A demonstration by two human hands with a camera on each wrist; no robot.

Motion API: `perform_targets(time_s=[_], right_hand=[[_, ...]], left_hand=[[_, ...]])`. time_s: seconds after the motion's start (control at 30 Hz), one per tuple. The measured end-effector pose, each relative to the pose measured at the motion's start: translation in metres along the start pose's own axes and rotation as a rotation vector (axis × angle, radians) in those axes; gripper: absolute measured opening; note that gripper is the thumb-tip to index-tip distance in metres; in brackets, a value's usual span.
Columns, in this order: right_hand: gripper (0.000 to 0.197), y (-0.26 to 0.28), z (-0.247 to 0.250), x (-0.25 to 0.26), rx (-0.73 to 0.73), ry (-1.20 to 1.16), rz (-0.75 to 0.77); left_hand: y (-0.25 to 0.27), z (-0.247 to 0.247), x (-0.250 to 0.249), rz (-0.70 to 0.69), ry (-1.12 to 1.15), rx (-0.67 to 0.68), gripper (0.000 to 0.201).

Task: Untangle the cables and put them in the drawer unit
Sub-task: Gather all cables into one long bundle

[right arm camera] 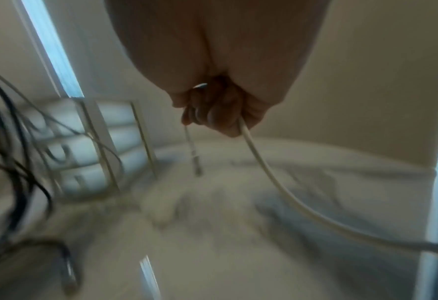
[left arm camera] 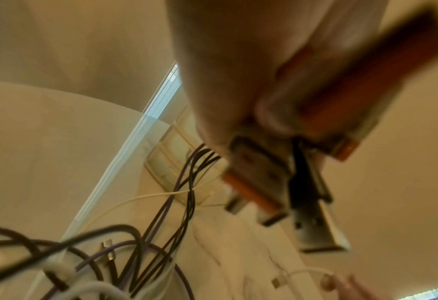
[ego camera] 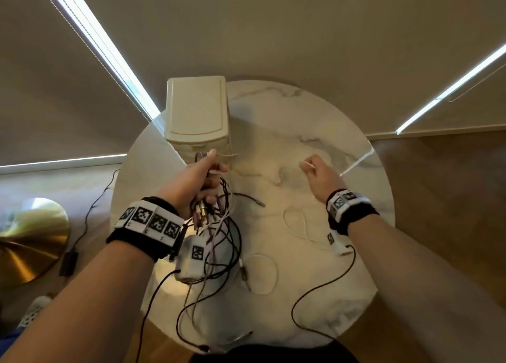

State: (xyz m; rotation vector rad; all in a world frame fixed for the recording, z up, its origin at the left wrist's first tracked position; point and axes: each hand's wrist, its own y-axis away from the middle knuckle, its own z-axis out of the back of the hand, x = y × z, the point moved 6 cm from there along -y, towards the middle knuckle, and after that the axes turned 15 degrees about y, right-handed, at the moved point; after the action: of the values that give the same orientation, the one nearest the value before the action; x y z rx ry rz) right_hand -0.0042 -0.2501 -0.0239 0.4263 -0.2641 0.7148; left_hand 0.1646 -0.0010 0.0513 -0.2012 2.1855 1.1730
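Left hand (ego camera: 195, 183) grips cables (ego camera: 222, 225) — drawers (ego camera: 195, 108) (closed).
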Motion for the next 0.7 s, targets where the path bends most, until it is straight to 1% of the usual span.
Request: perform_targets(time_s=[0.07, 0.1, 0.17, 0.23, 0.3, 0.37, 0.4, 0.47, 0.53, 0.6, 0.7], right_hand=[[0.019, 0.008, 0.036, 0.028, -0.043, -0.052, 0.129], [0.019, 0.016, 0.054, 0.047, -0.030, -0.089, 0.213], [0.021, 0.035, 0.083, 0.083, 0.052, -0.192, 0.349], [0.023, 0.053, 0.101, 0.110, 0.169, -0.285, 0.438], [0.025, 0.063, 0.105, 0.126, 0.269, -0.347, 0.489], [0.024, 0.066, 0.103, 0.137, 0.312, -0.327, 0.513], [0.023, 0.065, 0.101, 0.142, 0.295, -0.290, 0.528], [0.019, 0.062, 0.099, 0.146, 0.216, -0.237, 0.532], [0.017, 0.057, 0.097, 0.144, 0.137, -0.237, 0.504], [0.018, 0.053, 0.097, 0.141, 0.068, -0.243, 0.481], [0.021, 0.051, 0.095, 0.138, 0.052, -0.260, 0.478]], left_hand=[[-0.001, -0.009, -0.003, 0.009, 0.092, 0.085, 0.036], [-0.002, -0.014, -0.005, -0.001, 0.112, 0.112, 0.034], [-0.001, -0.024, -0.010, -0.030, 0.133, 0.132, 0.031], [0.001, -0.035, -0.012, -0.046, 0.149, 0.161, 0.031], [0.004, -0.050, -0.009, -0.024, 0.156, 0.234, 0.032], [0.011, -0.064, -0.004, 0.011, 0.110, 0.285, 0.034], [0.013, -0.070, -0.001, 0.019, 0.062, 0.299, 0.037], [0.015, -0.076, 0.003, 0.016, -0.020, 0.312, 0.041], [0.015, -0.076, 0.006, 0.031, -0.003, 0.325, 0.042], [0.016, -0.076, 0.008, 0.066, 0.034, 0.339, 0.048], [0.019, -0.077, 0.011, 0.066, -0.047, 0.348, 0.059]])
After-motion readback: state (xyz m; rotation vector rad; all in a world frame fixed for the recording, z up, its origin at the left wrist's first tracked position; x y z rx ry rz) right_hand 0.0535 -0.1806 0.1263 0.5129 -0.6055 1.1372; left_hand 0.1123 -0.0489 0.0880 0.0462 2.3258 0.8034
